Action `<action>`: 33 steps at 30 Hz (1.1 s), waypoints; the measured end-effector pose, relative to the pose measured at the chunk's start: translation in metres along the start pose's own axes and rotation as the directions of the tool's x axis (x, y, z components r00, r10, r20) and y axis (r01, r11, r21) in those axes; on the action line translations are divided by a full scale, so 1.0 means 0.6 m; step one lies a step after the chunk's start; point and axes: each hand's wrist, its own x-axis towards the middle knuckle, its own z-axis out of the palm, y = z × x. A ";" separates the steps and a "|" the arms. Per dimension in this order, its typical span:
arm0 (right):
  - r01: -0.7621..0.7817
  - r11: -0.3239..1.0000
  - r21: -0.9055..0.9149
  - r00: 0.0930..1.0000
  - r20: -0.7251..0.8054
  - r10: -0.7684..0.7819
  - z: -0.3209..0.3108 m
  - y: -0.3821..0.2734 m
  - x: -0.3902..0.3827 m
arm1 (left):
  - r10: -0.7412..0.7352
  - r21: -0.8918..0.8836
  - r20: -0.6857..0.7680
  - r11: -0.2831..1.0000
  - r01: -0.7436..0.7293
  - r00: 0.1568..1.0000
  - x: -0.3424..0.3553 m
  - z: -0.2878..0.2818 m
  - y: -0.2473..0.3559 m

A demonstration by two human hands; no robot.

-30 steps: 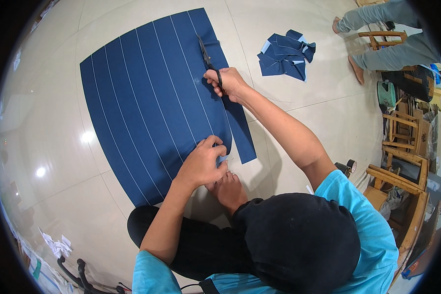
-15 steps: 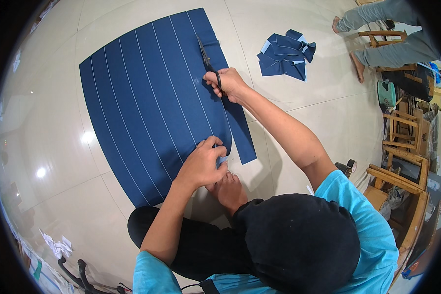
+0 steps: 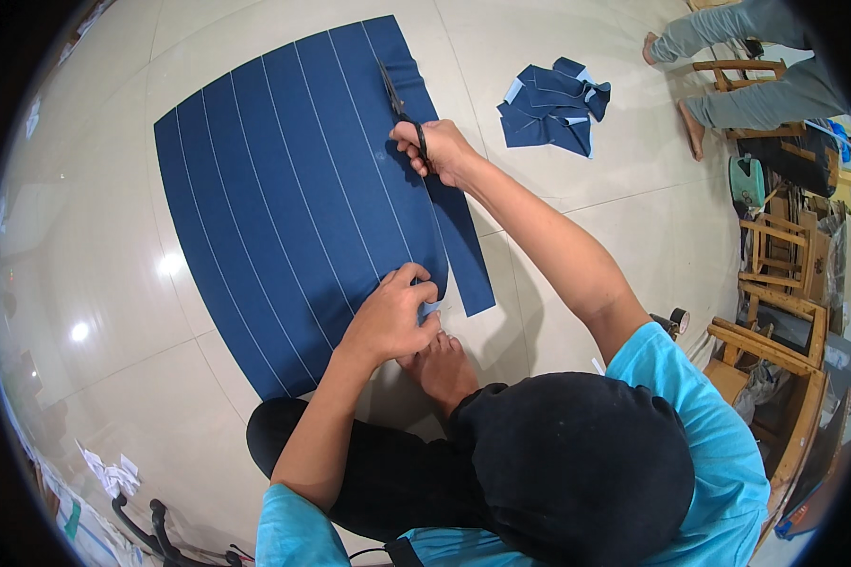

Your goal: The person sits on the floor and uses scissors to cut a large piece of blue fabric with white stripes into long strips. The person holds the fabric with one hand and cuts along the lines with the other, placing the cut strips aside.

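A large dark blue fabric sheet (image 3: 284, 189) with white parallel lines lies on the tiled floor. My right hand (image 3: 435, 151) grips black scissors (image 3: 393, 99) near its right side, blades angled forward along a line. A partly cut strip (image 3: 473, 283) angles away from the sheet toward me, leaving a gap of bare tile. Curled at the sheet's near edge, my left hand (image 3: 388, 317) grips the cloth, where a bit of lighter blue shows under the fingers. My bare foot (image 3: 444, 369) is just below that hand.
A pile of blue cut pieces (image 3: 548, 109) lies beyond the sheet. Another person's legs (image 3: 738, 113) are at upper right, among wooden stools (image 3: 766, 331) and clutter. Tape rolls (image 3: 671, 321) sit right of my arm, white scraps (image 3: 109, 468) and black curved bars (image 3: 151, 529) at lower left.
My right hand and the scissors have moved slightly forward, up the sheet, since half a second ago. My left hand is in about the same place.
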 end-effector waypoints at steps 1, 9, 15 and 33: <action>0.003 1.000 -0.001 1.000 0.002 -0.003 0.000 -0.001 0.002 | 0.003 -0.002 -0.001 1.000 -0.003 1.000 0.000 0.000 0.001; -0.004 1.000 0.018 1.000 0.000 0.004 0.004 -0.005 0.009 | 0.005 0.001 -0.002 1.000 -0.005 1.000 0.000 -0.003 0.001; 0.001 1.000 0.009 1.000 -0.003 -0.001 0.003 0.001 0.017 | -0.014 0.003 0.008 1.000 0.014 1.000 0.001 -0.004 0.004; 0.015 1.000 -0.022 1.000 -0.011 -0.015 0.002 0.002 0.014 | -0.005 0.002 0.006 1.000 0.005 1.000 0.001 -0.004 0.003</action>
